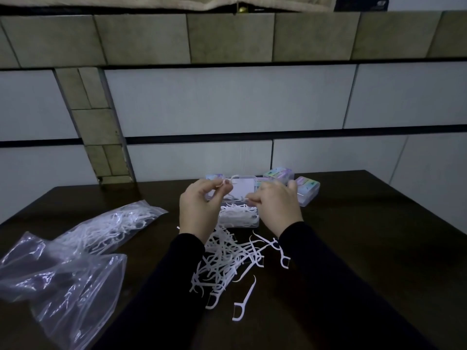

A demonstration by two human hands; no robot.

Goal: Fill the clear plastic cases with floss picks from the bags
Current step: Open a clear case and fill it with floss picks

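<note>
Bags [83, 238] left of picks [227, 256] (case [238, 218] seemingly behind).

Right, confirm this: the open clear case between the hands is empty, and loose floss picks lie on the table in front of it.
Not empty: the head view shows the open clear case already holding white floss picks. The loose floss picks do lie on the table in front of it.

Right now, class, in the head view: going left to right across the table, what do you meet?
Empty plastic bag → bag of floss picks → left hand → right hand → closed labelled case.
</note>
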